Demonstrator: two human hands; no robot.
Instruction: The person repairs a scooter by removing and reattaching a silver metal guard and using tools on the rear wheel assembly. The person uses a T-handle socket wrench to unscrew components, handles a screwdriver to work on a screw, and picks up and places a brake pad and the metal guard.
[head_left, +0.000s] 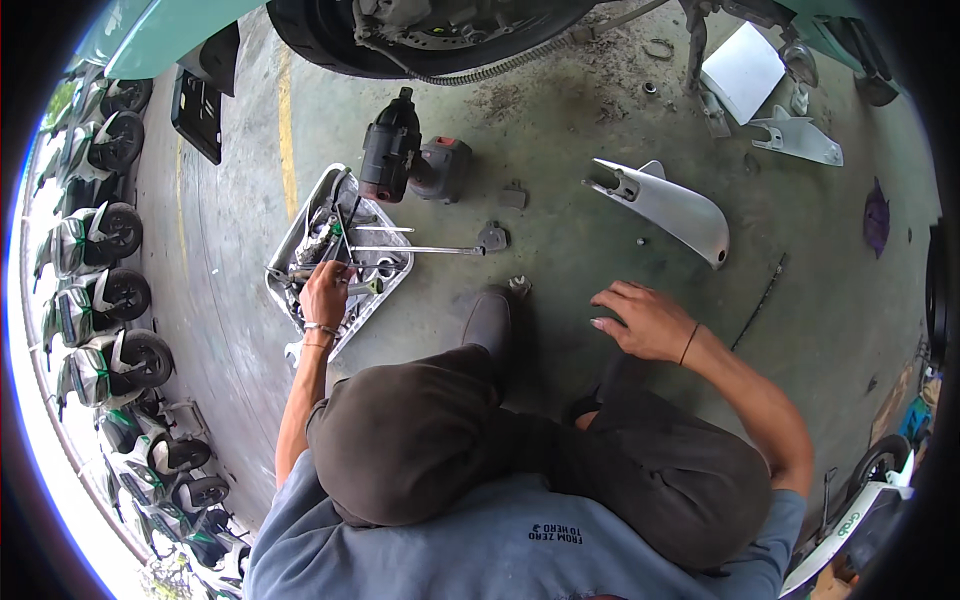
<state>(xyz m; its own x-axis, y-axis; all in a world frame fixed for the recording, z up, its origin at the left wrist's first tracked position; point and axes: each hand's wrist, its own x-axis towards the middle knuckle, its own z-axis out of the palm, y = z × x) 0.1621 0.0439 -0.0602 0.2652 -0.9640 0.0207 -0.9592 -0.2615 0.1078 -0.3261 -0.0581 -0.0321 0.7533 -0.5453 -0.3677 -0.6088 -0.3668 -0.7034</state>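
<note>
We see one long silver bar (430, 250) projecting over the tool tray (371, 311), ahead and to the right of the nearer left hand (325, 295), its long axis running left to right. The left fingers bend among tools; we cannot tell their grip. The right hand (645, 322), loosely spread, holds nothing visible. We count one tray, one power tool (391, 150), two grey plates (492, 236).

Daylight blazes in from 9 o'clock, blowing out the background behind the parked motorcycles (100, 235), which curve along the blue-fringed fisheye rim. The concrete floor (800, 260) dims toward 3 o'clock; a soft shadow flanks the shoe (488, 320). The right hand (645, 322) looks crisp. Corners fall black.
</note>
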